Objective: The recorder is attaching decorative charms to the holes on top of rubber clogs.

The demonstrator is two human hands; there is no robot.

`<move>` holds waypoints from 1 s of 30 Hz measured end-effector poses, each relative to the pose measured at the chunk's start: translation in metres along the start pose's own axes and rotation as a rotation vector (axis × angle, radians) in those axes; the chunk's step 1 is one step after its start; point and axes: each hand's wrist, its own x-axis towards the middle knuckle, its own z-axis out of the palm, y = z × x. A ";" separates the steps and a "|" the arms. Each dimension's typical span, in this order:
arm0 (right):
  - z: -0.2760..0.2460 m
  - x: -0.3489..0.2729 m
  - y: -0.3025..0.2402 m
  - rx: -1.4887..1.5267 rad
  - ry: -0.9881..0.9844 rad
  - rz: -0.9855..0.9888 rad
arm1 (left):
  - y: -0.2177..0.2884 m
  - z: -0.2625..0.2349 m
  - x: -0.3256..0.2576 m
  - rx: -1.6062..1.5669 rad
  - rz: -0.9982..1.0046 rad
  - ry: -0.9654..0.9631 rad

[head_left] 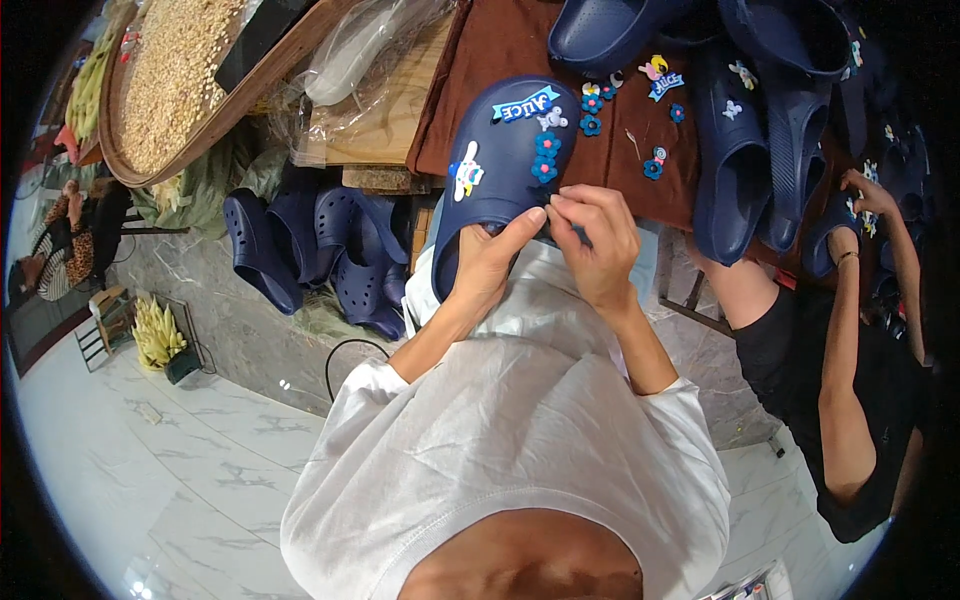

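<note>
A navy clog (505, 130) rests toe-away at the brown cloth's near edge, over my lap. Its top carries a blue name-banner charm (526, 104), a grey mouse-like charm (551, 119), blue flower charms (545, 158) and a white long-eared character charm (466, 172). My left hand (484, 262) grips the clog by its opening, fingers inside and thumb over the rim. The fingertips of my right hand (600, 245) pinch together beside the clog's right edge, near that thumb; anything between them is too small to make out.
Loose charms (655, 115) lie on the brown cloth (610, 160), with more navy clogs (735, 190) to the right. Other clogs (350, 250) hang at left below a tray of pale kernels (170, 80). A person in black (845, 400) handles clogs at right.
</note>
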 end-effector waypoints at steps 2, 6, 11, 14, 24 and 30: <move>0.002 -0.003 -0.001 0.029 -0.001 0.017 | -0.002 -0.003 0.001 -0.046 -0.015 0.000; 0.003 -0.002 -0.010 0.087 0.022 0.144 | -0.002 -0.002 0.002 -0.005 -0.039 0.000; -0.003 -0.005 -0.011 0.340 -0.038 0.487 | -0.002 -0.002 0.002 -0.033 -0.027 0.014; -0.005 -0.002 -0.011 0.766 0.017 0.731 | -0.006 -0.002 0.002 -0.029 0.008 0.016; 0.001 -0.009 -0.001 1.087 -0.215 1.028 | -0.002 0.004 -0.001 0.050 0.034 0.023; 0.007 -0.007 -0.008 1.176 -0.198 1.100 | -0.010 0.007 0.000 0.008 0.040 0.070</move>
